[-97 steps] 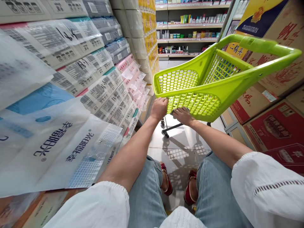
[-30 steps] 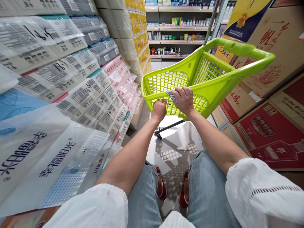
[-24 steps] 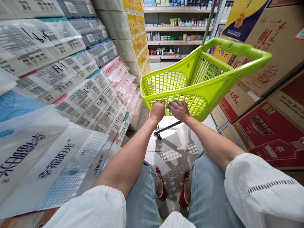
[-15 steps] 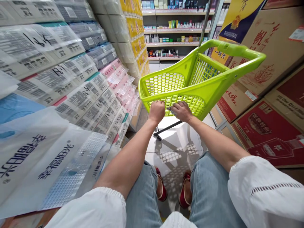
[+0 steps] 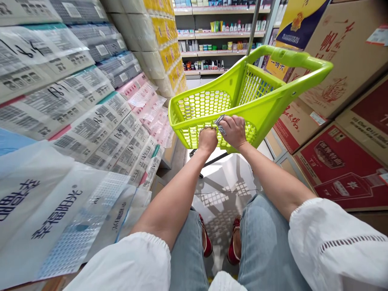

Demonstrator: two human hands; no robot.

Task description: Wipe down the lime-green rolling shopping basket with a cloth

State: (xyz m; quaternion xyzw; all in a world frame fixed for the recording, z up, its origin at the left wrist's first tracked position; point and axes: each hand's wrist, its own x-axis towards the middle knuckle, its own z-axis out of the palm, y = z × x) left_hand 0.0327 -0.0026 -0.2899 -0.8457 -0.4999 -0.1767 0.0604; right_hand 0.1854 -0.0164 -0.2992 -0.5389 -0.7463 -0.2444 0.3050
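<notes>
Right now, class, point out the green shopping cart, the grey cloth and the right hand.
Green shopping cart [image 5: 269,111]: head view, solid part of its near side wall.
Grey cloth [image 5: 221,124]: head view, the bunched end left uncovered.
Right hand [image 5: 235,131]: head view, middle of its back.

Lime-green cart [image 5: 269,113], grey-and-white cloth [image 5: 220,124]

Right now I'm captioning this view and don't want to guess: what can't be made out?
All in the head view:
Most of the cloth: covered by the right hand.
Whether the left hand grips the cart: the hand itself blocks the contact.
The cart's floor: mostly hidden by its near side.
Labels on the small bottles on the far shelves: too small.
The leftmost lettered package: cut off by the left edge.
</notes>
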